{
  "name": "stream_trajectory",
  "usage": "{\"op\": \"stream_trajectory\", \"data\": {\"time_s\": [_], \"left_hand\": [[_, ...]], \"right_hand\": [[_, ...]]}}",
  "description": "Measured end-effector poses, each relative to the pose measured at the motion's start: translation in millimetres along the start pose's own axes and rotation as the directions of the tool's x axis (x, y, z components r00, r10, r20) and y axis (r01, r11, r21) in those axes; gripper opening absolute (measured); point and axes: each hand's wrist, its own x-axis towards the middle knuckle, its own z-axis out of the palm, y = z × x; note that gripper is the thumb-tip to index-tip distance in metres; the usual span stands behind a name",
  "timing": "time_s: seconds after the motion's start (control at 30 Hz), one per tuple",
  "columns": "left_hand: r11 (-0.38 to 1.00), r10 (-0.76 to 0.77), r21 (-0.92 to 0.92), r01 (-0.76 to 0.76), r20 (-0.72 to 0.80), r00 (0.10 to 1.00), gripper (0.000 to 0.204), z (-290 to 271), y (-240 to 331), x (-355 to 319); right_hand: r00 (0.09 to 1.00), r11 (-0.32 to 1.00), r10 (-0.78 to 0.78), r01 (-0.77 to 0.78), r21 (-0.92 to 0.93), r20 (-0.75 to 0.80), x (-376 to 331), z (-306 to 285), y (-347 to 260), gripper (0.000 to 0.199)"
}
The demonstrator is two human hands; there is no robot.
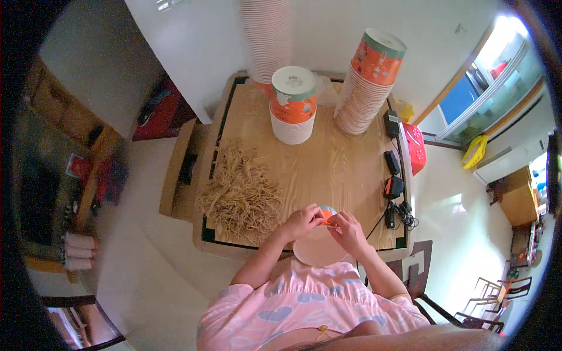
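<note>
at the near edge of the counter [328,169], a paper tub [319,250] is pinched by the left hand [305,222] and right hand [348,233]; likely light and easily dented, it is best rim-held.

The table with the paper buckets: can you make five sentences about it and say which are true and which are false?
1. The left hand and right hand touch the same paper bucket. True.
2. The tan string pile lies on the table's right half. False: it lies on the left.
3. Black adapters sit along the table's right side. True.
4. The short bucket stack stands upside down. True.
5. The tabletop is blue. False: it is brown, with wood grain.
</note>
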Motion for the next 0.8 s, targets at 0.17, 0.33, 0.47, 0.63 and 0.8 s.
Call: {"op": "stream_trajectory", "data": {"time_s": [0.17,0.33,0.47,0.63,0.8], "left_hand": [[1.0,0.012,0.023,-0.011,-0.029,1.0,0.01,7,0,3],[0.968,0.025,0.252,-0.007,-0.07,0.997,0.016,12,16,8],[0.927,0.027,0.374,0.027,-0.14,0.99,0.018,23,26,14],[0.91,0.083,0.414,-0.012,-0.153,0.985,0.017,24,47,27],[0.9,0.085,0.436,-0.008,-0.157,0.984,0.016,29,64,37]], "right_hand": [[0.999,0.999,-0.041,0.041,0.004,0.021,2,-9,1,0.013],[0.997,0.998,-0.062,0.063,-0.022,0.042,3,-13,11,0.014],[0.995,0.995,-0.099,0.099,0.001,0.032,3,-24,22,0.014],[1.0,0.996,-0.02,0.019,0.083,0.015,-2,-35,32,0.017],[0.999,0.996,-0.047,0.048,0.074,-0.021,1,-60,28,0.017]]}}
